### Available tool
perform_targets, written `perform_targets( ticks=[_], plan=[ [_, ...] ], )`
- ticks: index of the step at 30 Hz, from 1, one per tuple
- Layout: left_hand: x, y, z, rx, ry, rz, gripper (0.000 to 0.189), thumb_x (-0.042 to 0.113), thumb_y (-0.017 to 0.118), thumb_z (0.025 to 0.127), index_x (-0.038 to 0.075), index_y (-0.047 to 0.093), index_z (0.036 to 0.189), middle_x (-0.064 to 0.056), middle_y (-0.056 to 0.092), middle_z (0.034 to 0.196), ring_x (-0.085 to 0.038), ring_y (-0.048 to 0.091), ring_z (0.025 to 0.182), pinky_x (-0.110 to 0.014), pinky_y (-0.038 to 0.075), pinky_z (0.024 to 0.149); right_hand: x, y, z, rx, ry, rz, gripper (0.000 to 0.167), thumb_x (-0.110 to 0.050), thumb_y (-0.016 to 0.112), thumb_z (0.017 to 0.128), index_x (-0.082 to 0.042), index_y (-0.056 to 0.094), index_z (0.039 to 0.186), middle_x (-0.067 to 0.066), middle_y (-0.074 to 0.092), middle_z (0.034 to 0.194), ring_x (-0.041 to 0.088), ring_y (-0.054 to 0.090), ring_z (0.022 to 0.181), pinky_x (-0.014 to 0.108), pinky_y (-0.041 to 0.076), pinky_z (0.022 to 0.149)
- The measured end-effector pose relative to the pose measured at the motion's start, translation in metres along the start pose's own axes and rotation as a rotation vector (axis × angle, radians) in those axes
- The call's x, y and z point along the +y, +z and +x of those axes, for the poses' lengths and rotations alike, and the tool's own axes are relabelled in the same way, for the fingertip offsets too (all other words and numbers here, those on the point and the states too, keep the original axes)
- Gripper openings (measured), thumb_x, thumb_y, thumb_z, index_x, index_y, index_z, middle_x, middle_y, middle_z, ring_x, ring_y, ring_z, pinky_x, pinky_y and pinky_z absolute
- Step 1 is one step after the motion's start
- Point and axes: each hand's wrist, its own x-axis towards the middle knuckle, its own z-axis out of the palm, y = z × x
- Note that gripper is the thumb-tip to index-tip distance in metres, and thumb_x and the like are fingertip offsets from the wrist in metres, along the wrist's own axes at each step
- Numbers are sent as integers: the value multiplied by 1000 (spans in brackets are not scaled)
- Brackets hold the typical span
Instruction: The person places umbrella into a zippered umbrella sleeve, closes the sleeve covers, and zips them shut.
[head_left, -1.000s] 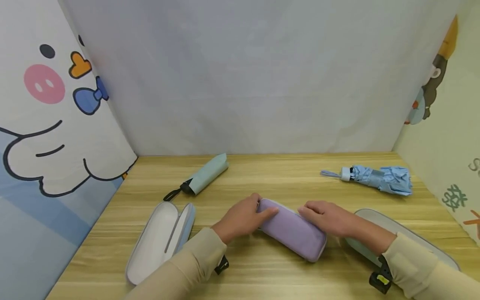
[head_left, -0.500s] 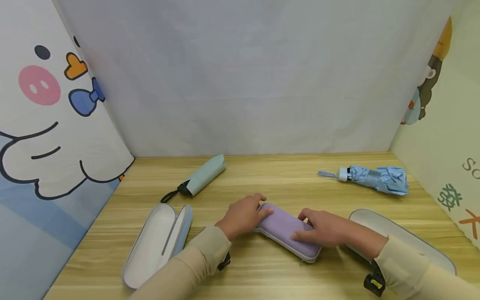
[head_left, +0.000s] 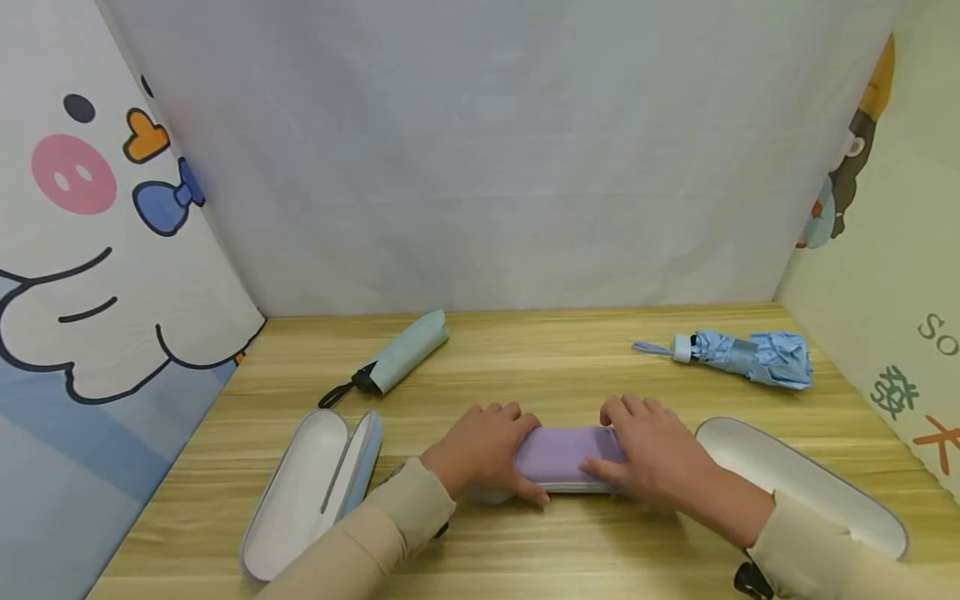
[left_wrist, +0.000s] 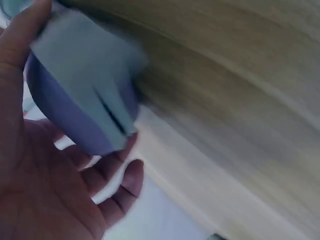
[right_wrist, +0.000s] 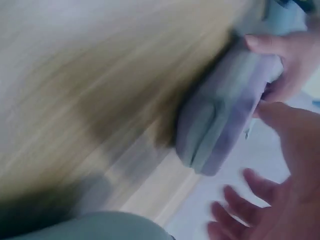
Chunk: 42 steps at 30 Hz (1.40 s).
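A purple zip-up pencil case [head_left: 566, 454] with a pale zipper band lies crosswise between both hands in the head view. My left hand [head_left: 483, 450] grips its left end, thumb along the front side and fingers behind. In the left wrist view the case's end, with a pale zipper strip, sits between the thumb and curled fingers [left_wrist: 117, 200]. Over the right end is my right hand [head_left: 660, 454], its thumb touching the purple top. The right wrist view shows that hand's other fingers [right_wrist: 240, 205] spread and apart from the case.
An open white-lined case with a blue outside [head_left: 296, 492] lies at left, and a shallow white shell [head_left: 802, 483] at right. A green folded umbrella [head_left: 408, 354] lies back left, a crumpled blue umbrella [head_left: 742, 357] back right. Fabric walls surround the wooden table [head_left: 540, 367].
The purple case has turned from slanting to lying straight across. My left hand has moved round its left end with the thumb now in front; my right hand's grip on its right end has loosened.
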Motion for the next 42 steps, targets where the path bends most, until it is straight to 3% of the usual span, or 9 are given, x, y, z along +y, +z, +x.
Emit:
perform_targets(
  ticks=[2,4,8,10,17,22,28,42],
  plan=[
    [1,-1,-2,-9,-44,20,88,81,74,72,17,62,131,0,62,108,-17,60,90,-39,51,82,-4,2,-3,73,-1,-97,51,-59,78,86,-14,56,97,-2,52,87,19,52,76,41,47,69],
    [2,-3,-4,-25,-81,34,89,83,72,72,14,63,126,0,61,100,-16,59,82,-37,52,76,-7,4,-6,63,6,-124,49,-56,81,83,-16,53,87,-5,48,78,16,48,69,37,44,61],
    [4,-6,-8,-79,-125,10,91,84,70,72,11,61,126,0,60,97,-14,57,77,-34,52,71,-11,10,-9,-67,66,-67,42,-52,82,83,-19,56,79,-9,52,72,11,47,62,36,43,53],
    [5,-6,-9,-102,-130,-9,91,84,69,73,10,60,125,0,60,96,-14,57,75,-34,51,70,-11,15,-9,-89,91,-23,37,-48,82,86,-20,59,77,-10,54,70,10,48,61,37,43,53],
    [8,-7,-10,-131,-130,-22,85,84,67,74,11,62,117,1,62,92,-13,58,74,-33,51,70,-9,23,-7,20,110,51,35,-27,75,96,-22,56,67,-8,48,58,10,44,53,33,37,49],
    [8,-9,-12,-142,-129,-23,84,84,67,75,11,63,115,1,62,90,-13,57,73,-33,51,69,-7,25,-7,58,83,83,31,-24,76,95,-24,60,68,-10,48,58,8,43,53,32,37,49],
    [7,-9,-14,-135,-131,-52,78,82,66,76,11,63,107,3,58,82,-11,55,68,-31,49,64,-5,28,-6,97,127,126,16,-25,78,92,-18,66,85,-9,55,67,8,48,57,32,42,52],
    [4,-6,-16,-151,-166,-135,74,81,65,78,11,62,101,2,58,77,-12,54,64,-30,47,60,-3,35,-3,149,122,173,16,-20,76,92,-18,62,89,-8,55,76,9,48,63,31,43,57]
  ],
)
